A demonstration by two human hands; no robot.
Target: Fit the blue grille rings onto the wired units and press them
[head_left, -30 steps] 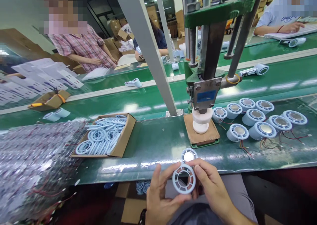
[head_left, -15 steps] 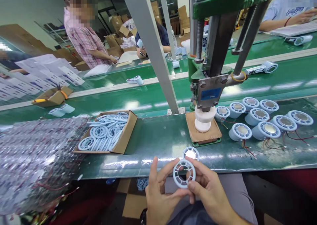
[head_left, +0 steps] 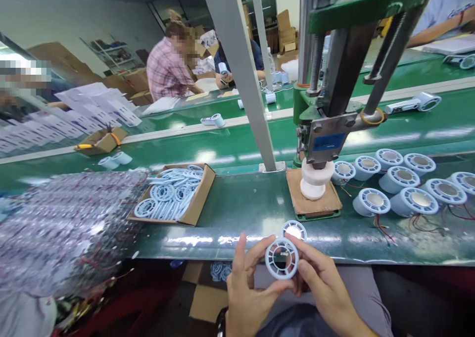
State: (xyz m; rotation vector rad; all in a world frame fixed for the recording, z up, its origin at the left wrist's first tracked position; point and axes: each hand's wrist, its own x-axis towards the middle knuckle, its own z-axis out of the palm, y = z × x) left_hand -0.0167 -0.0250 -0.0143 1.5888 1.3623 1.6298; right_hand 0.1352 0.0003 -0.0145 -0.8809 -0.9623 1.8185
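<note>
Both my hands hold one pale blue plastic ring grille [head_left: 282,258] just in front of the green bench edge. My left hand [head_left: 248,287] pinches its left rim with thumb and fingers; my right hand [head_left: 322,287] grips its right rim. Just behind it, on the bench, lies a round blue part with a shiny centre [head_left: 294,229]. Further back, a white cylinder [head_left: 314,180] sits on a brown pad [head_left: 313,203] under the green press [head_left: 334,129].
A cardboard box of several blue ring grilles [head_left: 174,196] stands left of centre. A bubble-wrap pile with red wires [head_left: 63,228] covers the left. Several blue round housings with wires [head_left: 404,188] stand at the right. Other people work beyond the far conveyor [head_left: 230,144].
My view has swung left and down a little. Both hands kept the ring grille and raised it slightly toward the bench edge, turning it.
</note>
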